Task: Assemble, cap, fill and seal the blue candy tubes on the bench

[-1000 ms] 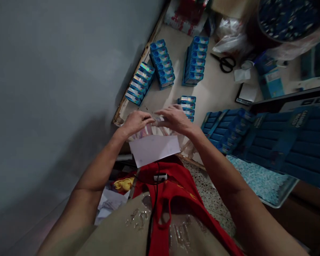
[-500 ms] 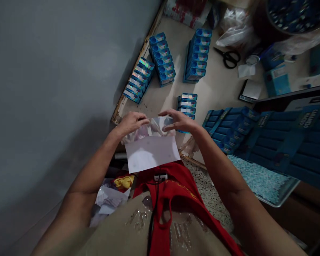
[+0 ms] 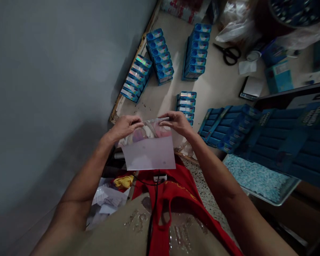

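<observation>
A glossy see-through plastic film with a white, paper-like lower part (image 3: 150,155) hangs in front of my body. Its clear upper part (image 3: 152,129) reflects light, and I cannot tell whether it is a bag or a sheet. My left hand (image 3: 126,126) pinches the film's top left corner between thumb and fingers. At the top right, my right hand (image 3: 176,122) grips the same edge. Just beyond my right hand stands a short row of small blue boxes (image 3: 186,102), partly hidden by it.
More blue box rows (image 3: 160,56) stand on the table (image 3: 168,35) beside the wall (image 3: 56,71). Black scissors (image 3: 230,56) lie farther back. Blue cartons (image 3: 282,131) are stacked at the right, above a tray of pale blue pieces (image 3: 258,177). Crumpled papers (image 3: 109,199) lie low at left.
Both hands now pinch the film's top edge; before, my right fingers were spread over it. The film is stretched flatter and has shifted slightly left.
</observation>
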`<state>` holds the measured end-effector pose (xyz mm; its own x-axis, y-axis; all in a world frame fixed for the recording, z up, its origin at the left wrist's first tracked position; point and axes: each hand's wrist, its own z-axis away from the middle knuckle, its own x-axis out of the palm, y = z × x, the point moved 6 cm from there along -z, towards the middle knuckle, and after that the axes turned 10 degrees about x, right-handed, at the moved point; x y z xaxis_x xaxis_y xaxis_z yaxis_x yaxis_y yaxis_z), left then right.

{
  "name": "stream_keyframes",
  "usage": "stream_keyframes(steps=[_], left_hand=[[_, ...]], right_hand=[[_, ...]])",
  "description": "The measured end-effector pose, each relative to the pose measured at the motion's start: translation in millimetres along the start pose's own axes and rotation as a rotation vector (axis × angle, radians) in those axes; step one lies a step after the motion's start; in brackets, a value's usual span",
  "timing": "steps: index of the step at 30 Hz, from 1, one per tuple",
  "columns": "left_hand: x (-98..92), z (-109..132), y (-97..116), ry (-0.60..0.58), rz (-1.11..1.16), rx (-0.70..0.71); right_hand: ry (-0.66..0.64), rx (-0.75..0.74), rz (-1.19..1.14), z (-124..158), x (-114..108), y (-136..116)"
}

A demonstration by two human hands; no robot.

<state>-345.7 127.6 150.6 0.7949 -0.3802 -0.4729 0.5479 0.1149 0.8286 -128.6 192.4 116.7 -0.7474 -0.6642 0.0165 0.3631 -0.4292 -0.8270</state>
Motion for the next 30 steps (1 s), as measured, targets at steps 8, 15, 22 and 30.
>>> stream_keyframes(steps=[8, 15, 22, 30], left_hand=[[2.1, 9, -1, 0.116, -0.041, -0.03], [12.2, -3, 1, 0.055, 0.024, -0.085], [-3.4, 6, -23, 0.105, 0.053, -0.175], [-6.3, 22, -63, 0.559, 0.458, -0.348]], right_hand=[[0.064, 0.084, -0.07, 9, 0, 11], [-0.039, 0.0, 0.102, 12, 7, -1], [0.14, 0.011, 0.177, 6, -17, 15], [0.003, 0.057, 0.166, 12, -33, 25]])
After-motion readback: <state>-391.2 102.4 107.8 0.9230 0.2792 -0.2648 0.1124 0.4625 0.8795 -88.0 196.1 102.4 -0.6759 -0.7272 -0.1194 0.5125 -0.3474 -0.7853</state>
